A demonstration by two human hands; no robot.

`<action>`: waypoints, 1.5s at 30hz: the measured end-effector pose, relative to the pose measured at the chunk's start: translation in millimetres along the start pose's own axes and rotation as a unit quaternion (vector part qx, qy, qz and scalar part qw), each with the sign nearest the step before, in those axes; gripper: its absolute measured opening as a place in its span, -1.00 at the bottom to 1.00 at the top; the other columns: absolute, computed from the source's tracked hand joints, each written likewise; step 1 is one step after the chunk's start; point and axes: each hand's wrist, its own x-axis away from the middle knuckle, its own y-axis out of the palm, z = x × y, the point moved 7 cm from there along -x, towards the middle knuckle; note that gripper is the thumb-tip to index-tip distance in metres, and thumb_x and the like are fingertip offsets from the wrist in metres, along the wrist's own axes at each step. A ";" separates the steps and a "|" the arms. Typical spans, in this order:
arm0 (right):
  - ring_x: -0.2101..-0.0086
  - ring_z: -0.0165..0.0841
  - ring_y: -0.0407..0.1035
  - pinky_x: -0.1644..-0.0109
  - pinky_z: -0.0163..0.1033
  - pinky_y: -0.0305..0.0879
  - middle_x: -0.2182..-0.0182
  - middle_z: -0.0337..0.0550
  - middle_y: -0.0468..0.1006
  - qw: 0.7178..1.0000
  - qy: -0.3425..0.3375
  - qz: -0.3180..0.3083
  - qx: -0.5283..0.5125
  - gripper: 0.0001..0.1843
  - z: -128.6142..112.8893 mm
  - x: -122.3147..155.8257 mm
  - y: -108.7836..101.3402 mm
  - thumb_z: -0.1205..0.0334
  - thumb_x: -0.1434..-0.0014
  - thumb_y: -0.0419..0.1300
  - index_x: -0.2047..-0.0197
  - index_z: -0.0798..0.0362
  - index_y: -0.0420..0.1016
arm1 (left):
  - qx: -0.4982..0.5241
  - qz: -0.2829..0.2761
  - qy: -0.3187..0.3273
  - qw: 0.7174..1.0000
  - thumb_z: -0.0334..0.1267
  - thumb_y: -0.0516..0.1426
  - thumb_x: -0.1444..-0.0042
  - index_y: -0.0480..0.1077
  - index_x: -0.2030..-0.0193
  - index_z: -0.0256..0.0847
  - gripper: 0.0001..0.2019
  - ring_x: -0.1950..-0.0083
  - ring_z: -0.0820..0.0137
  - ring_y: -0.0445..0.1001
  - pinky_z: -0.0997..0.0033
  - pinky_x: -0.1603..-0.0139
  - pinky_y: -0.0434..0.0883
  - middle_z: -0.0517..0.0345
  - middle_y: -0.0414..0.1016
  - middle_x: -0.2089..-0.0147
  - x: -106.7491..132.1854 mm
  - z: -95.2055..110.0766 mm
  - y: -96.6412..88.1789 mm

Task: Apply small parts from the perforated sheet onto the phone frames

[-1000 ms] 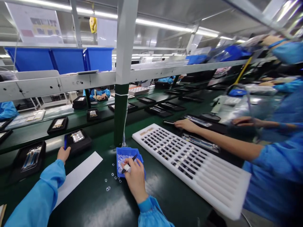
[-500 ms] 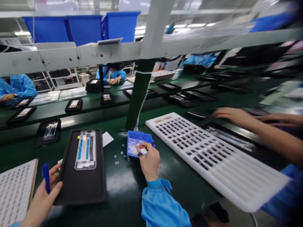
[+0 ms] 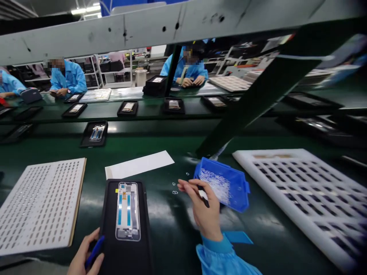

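Left hand (image 3: 87, 255), lower left-centre of frame: fingers closed round a blue pen-shaped tool (image 3: 94, 252), hand right at the left edge of a black rectangular tray (image 3: 126, 258). In that tray, flat, lengthwise: a silver phone-shaped frame (image 3: 127, 214) with two blue strips and a small yellow tab at its upper left.

Right hand (image 3: 208, 214), lower centre-right, blue sleeve at the wrist: black-and-white stick-shaped tool (image 3: 204, 195) held across the fingers. Fingertips nearly together; cannot tell if anything sits between them. They're over the dark green glossy surface (image 3: 169, 233), just left of the bin and near some loose small white rings (image 3: 174, 192).

Blue plastic bin (image 3: 244, 185), right of centre: heap of tiny white pieces (image 3: 215, 185), mostly toward its left side; right hand overlaps its near left side in view.

Left of frame: white board with rows of small marks (image 3: 43, 206). Right: white slotted plastic tray (image 3: 299, 153), dark parts in its slots. Blank white paper strip (image 3: 140, 164) just beyond the black tray.

Farther: another phone frame in a black tray (image 3: 94, 133), then a slanted dark green post (image 3: 243, 99), a row of black trays, and people in blue smocks (image 3: 69, 76) across the upper frame.
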 end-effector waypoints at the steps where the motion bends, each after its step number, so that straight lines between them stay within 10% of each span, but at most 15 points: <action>1: 0.35 -0.22 0.54 0.17 -0.07 0.47 0.34 -0.08 0.62 1.000 0.009 -0.006 0.012 -0.63 2.1 1.3 2.1 -0.05 -0.08 0.33 0.22 0.03 0.37 | -0.018 -0.002 0.019 1.000 0.12 0.19 -0.08 0.47 -0.04 -0.13 -0.52 -0.13 0.18 0.46 0.38 -0.09 0.46 -0.02 0.49 -0.08 -3.9 8.5 -4.8; 9: 0.31 -0.12 0.51 0.17 -0.07 0.42 0.36 -0.09 0.58 0.975 0.018 -0.033 0.220 -0.53 21.5 14.3 27.4 -0.17 0.08 0.31 0.25 0.00 0.42 | 0.005 0.134 0.158 0.978 0.19 -0.23 -0.31 0.17 0.75 -0.19 -0.30 0.52 0.41 0.31 0.37 0.39 0.35 0.09 0.29 0.60 -53.4 83.7 -78.3; 14: 0.18 -0.06 0.47 0.12 -0.03 0.40 0.18 -0.05 0.58 0.952 0.053 -0.130 0.271 -0.44 41.6 20.5 66.5 -0.27 0.06 0.20 0.14 -0.01 0.44 | -0.008 0.208 0.094 0.974 0.15 -0.04 -0.22 0.17 0.57 -0.17 -0.51 0.54 0.45 0.26 0.41 0.44 0.31 0.25 0.21 0.59 -128.7 71.6 -128.8; 18: 0.51 -0.19 0.41 0.38 -0.06 0.38 0.14 -0.03 0.57 0.924 0.104 -0.191 0.315 -0.32 49.2 22.8 96.3 -0.31 0.14 0.15 0.05 -0.03 0.44 | -0.027 0.210 0.073 0.975 -0.12 0.18 -0.07 0.27 0.30 -0.18 -0.78 0.41 0.43 0.45 0.42 0.32 0.41 0.24 0.41 0.40 -192.8 53.0 -143.2; 24: 0.71 -0.33 0.26 0.62 -0.13 0.25 0.15 0.00 0.57 0.920 0.112 -0.200 0.318 -0.31 60.4 19.3 104.8 -0.32 0.13 0.17 0.02 -0.08 0.47 | -0.075 0.232 0.075 0.967 -0.33 0.18 -0.11 0.29 0.08 -0.18 -0.76 0.25 0.32 0.54 0.36 0.19 0.43 0.11 0.51 0.30 -230.5 37.7 -135.9; 37: 0.74 -0.35 0.23 0.69 -0.17 0.19 0.20 -0.04 0.59 0.926 0.117 -0.210 0.291 -0.41 67.5 20.2 99.1 -0.26 0.08 0.22 0.05 -0.10 0.52 | 0.025 0.270 0.112 0.956 -0.08 0.10 -0.23 0.13 0.12 -0.20 -0.73 0.26 0.32 0.61 0.36 0.22 0.51 0.01 0.52 0.23 -224.6 34.5 -131.0; 45: 0.20 -0.12 0.49 0.15 -0.08 0.44 0.24 -0.06 0.60 0.979 0.072 -0.162 0.097 -0.58 21.0 41.7 125.5 -0.14 0.01 0.32 0.21 -0.03 0.44 | 0.146 0.113 0.145 0.972 0.01 0.24 -0.10 0.21 0.21 -0.20 -0.62 0.37 0.35 0.59 0.43 0.34 0.53 0.15 0.52 0.36 -153.1 112.6 -34.7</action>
